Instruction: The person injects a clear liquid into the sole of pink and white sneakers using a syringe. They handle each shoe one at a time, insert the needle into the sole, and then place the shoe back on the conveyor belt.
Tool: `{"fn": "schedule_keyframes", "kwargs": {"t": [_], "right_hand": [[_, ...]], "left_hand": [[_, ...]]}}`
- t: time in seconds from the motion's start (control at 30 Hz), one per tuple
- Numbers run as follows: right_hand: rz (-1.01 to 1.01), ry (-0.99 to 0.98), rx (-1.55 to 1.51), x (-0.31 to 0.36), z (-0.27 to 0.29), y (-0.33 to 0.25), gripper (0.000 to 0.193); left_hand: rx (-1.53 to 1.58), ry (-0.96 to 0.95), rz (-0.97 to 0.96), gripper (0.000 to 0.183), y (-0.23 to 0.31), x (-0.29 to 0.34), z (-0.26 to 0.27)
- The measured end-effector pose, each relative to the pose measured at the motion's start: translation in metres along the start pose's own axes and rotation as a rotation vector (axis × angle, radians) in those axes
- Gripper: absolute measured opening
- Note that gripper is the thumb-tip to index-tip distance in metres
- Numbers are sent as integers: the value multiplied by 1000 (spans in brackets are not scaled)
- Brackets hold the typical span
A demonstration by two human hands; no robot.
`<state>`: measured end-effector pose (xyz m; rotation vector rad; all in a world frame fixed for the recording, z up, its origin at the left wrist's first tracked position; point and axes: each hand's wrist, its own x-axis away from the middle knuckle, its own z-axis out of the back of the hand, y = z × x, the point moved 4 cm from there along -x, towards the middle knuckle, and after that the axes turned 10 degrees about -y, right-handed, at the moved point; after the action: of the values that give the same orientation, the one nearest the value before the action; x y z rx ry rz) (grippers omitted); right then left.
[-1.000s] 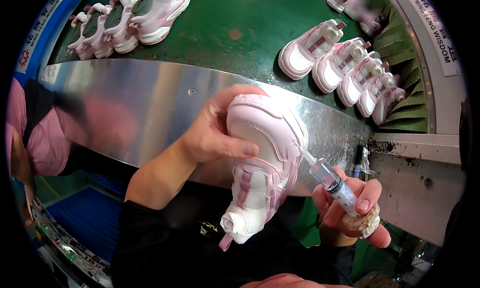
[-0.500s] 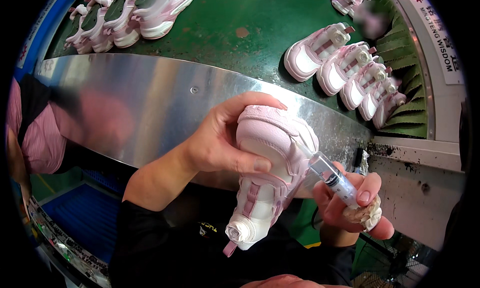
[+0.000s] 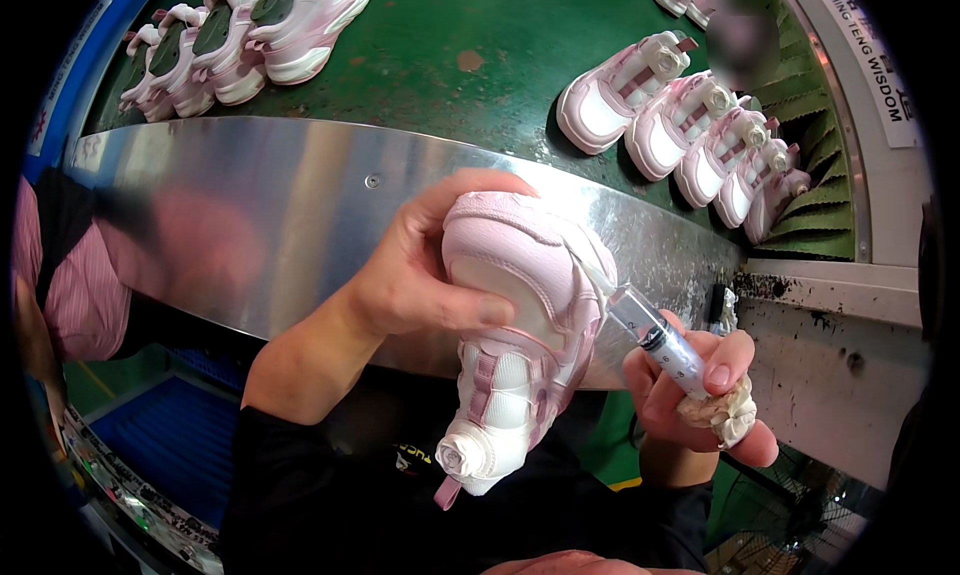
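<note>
1 pink-and-white shoe, toe pointing toward the green belt, is clasped round its front by the left hand over the near edge of the metal ledge, while the right hand pinches a clear syringe angled at its side, and 5 similar shoes stand lined up beyond.

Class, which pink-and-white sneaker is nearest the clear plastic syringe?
The pink-and-white sneaker held in the left hand, right beside the syringe; the other sneakers rest on the flat green surface.
</note>
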<state>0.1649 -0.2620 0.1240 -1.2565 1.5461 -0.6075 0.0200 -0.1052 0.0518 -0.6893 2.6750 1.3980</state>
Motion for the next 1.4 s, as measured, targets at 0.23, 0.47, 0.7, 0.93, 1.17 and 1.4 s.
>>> {"fn": "schedule_keyframes", "kwargs": {"t": [0.23,0.47,0.7,0.93,1.17,1.4], "right_hand": [[-18,87,3,20,6,3,67],[-40,146,-10,49,15,14,68],[-48,145,-16,72,17,27,73],[-73,110,1,93,16,26,74],[-41,87,-19,113,16,30,74],[-6,132,-17,119,13,35,72]], "left_hand": [[70,61,-22,76,-4,-3,7],[192,123,-1,65,-12,-4,17],[184,179,39,51,-15,1,29],[264,130,27,47,-15,0,31],[385,77,30,47,-20,-3,34],[400,200,118,47,-26,0,40]]}}
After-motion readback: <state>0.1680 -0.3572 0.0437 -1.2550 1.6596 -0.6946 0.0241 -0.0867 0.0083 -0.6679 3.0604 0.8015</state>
